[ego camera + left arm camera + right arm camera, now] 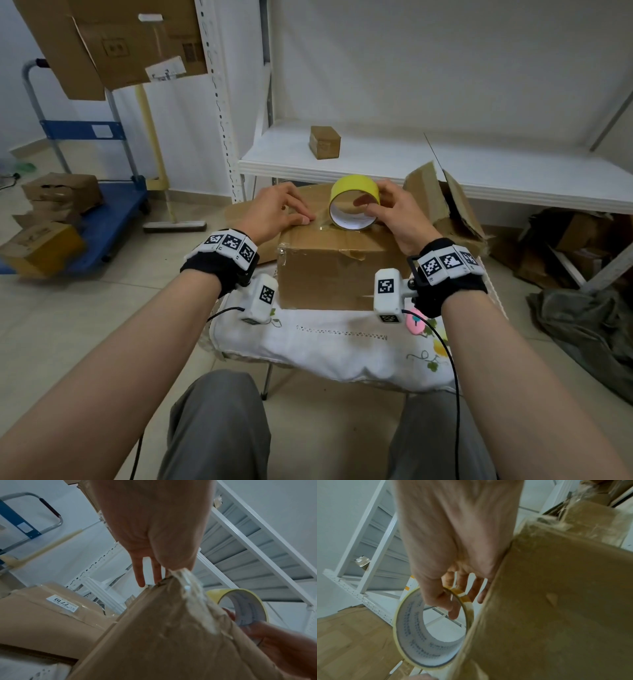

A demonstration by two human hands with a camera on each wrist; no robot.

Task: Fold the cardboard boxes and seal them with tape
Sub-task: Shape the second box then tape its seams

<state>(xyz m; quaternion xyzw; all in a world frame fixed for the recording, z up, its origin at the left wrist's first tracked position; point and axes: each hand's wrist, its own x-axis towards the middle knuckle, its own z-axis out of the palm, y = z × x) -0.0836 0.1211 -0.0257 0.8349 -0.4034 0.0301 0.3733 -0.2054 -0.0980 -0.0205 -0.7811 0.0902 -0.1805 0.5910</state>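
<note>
A closed cardboard box (329, 274) stands on a cloth-covered stool (325, 339) in front of me. My left hand (277, 212) lies on the box top with straight fingers pressing down the clear tape end (317, 222). My right hand (394, 212) grips a yellow tape roll (354, 200) standing on edge on the box top, thumb inside the core. In the left wrist view the fingers (147, 572) touch the box edge (163, 628) and the roll (240, 605) shows at right. The right wrist view shows my thumb inside the roll (429, 632).
A white shelf (376, 157) behind holds a small sealed box (324, 142). An open crumpled box (445, 209) sits right of the stool. A blue trolley (85, 212) with several boxes stands left, a broom (161, 171) beside it. Flat cardboard (113, 44) leans at upper left.
</note>
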